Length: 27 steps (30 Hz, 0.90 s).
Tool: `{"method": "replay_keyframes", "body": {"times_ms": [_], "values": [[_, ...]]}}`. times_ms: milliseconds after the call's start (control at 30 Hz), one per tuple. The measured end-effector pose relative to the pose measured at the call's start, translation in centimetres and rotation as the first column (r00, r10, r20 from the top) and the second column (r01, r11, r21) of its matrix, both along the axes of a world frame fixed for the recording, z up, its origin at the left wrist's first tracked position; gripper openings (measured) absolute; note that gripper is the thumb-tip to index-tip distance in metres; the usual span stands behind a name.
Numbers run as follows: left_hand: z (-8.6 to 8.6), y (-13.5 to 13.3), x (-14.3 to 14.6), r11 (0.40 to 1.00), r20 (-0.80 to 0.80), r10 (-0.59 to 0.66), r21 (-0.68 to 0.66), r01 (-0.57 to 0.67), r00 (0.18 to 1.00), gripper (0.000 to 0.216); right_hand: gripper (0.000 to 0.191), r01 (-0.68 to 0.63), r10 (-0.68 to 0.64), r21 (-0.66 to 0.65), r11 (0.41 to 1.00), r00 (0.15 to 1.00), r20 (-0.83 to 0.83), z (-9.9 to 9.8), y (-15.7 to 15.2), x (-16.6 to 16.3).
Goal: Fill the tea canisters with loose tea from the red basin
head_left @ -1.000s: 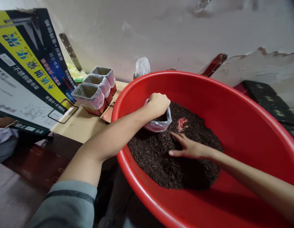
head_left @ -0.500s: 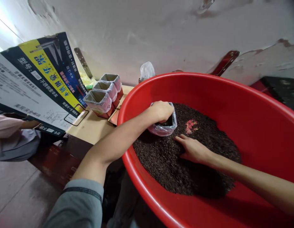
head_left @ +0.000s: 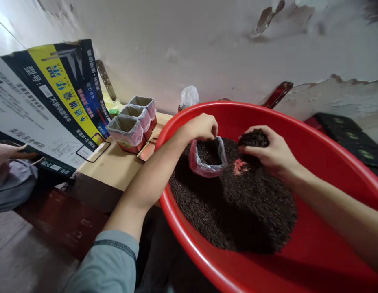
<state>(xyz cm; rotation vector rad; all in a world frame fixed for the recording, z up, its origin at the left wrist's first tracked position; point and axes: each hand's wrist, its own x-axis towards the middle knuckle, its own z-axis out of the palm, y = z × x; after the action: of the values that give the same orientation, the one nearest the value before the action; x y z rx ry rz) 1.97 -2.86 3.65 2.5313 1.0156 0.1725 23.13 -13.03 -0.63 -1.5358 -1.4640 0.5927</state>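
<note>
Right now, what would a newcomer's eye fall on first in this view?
A big red basin dominates the right side, holding a heap of dark loose material. Over it, the right hand cups a handful right of a plastic-lined container; the left hand is at that container's far rim. At the left stands a large yellow-striped carton.

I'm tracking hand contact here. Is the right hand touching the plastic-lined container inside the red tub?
Apart. The head view shows a clear gap between the right hand and the plastic-lined container, with loose dark material visible between them.
</note>
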Motion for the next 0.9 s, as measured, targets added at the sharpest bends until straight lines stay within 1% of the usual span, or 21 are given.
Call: {"method": "replay_keyframes", "body": {"times_ms": [33,100,167,233,367,467,533,600,633,700,733,767,800,833,867,900], "values": [[-0.1,0.4,-0.3,0.997,0.049,0.065,0.042,-0.067,0.997,0.022,0.043,-0.002,0.007,0.066,0.998,0.997,-0.079,0.5,0.3,-1.1],[-0.4,1.1,-0.8,0.979,0.127,0.165,0.100,-0.178,0.978,0.020,0.045,-0.021,0.051,0.162,0.987,0.981,-0.188,0.9,1.1,-3.4],[-0.8,1.7,-1.0,0.962,0.174,0.227,0.111,-0.248,0.958,0.021,0.045,-0.050,0.101,0.223,0.974,0.970,-0.222,0.7,2.0,-5.4],[-1.2,2.1,-1.1,0.949,0.193,0.280,0.096,-0.302,0.940,0.023,0.043,-0.069,0.126,0.254,0.965,0.968,-0.216,0.1,2.7,-6.8],[-1.5,2.6,-1.2,0.922,0.199,0.358,0.077,-0.378,0.912,0.025,0.039,-0.085,0.148,0.249,0.965,0.959,-0.243,-0.6,3.6,-8.1],[-1.1,2.4,-1.3,0.923,0.195,0.354,0.086,-0.375,0.915,0.024,0.040,-0.138,0.197,0.221,0.965,0.943,-0.270,-0.2,3.6,-8.3],[-0.4,1.8,-1.3,0.934,0.181,0.329,0.080,-0.347,0.927,0.022,0.040,-0.191,0.243,0.204,0.960,0.930,-0.274,0.4,3.3,-7.7],[0.4,0.8,-1.2,0.963,0.117,0.263,0.032,-0.268,0.958,0.019,0.040,-0.234,0.276,0.185,0.954,0.927,-0.253,0.9,2.5,-6.3],[0.8,0.2,-1.1,0.980,0.066,0.200,-0.010,-0.199,0.978,0.017,0.041,-0.246,0.279,0.164,0.955,0.934,-0.222,1.0,2.0,-5.2],[1.3,-1.1,-0.6,0.995,-0.060,0.029,-0.096,-0.035,0.998,0.018,0.051,-0.246,0.251,0.058,0.968,0.962,-0.107,0.6,0.5,-2.5],[1.4,-1.6,-0.1,0.993,-0.134,-0.048,-0.113,0.032,0.990,0.022,0.060,-0.239,0.239,-0.030,0.970,0.971,-0.023,0.1,-0.4,-1.1],[1.3,-2.1,0.4,0.992,-0.213,-0.094,-0.097,0.075,0.972,0.027,0.069,-0.237,0.250,-0.145,0.961,0.965,0.076,-0.5,-1.4,0.1],[1.2,-2.5,1.0,0.994,-0.289,-0.103,-0.050,0.093,0.952,0.033,0.079,-0.233,0.289,-0.287,0.929,0.941,0.174,-1.3,-2.5,1.1],[0.9,-2.8,1.5,0.996,-0.350,-0.079,0.020,0.092,0.933,0.036,0.089,-0.222,0.359,-0.446,0.867,0.899,0.251,-2.2,-3.7,1.8],[0.6,-2.9,2.0,0.992,-0.387,-0.037,0.098,0.081,0.921,0.038,0.099,-0.203,0.452,-0.604,0.771,0.842,0.293,-3.1,-4.8,2.0],[0.4,-3.0,2.4,0.984,-0.398,0.002,0.164,0.068,0.918,0.038,0.109,-0.174,0.548,-0.736,0.654,0.780,0.303,-4.0,-5.9,1.9]]}}
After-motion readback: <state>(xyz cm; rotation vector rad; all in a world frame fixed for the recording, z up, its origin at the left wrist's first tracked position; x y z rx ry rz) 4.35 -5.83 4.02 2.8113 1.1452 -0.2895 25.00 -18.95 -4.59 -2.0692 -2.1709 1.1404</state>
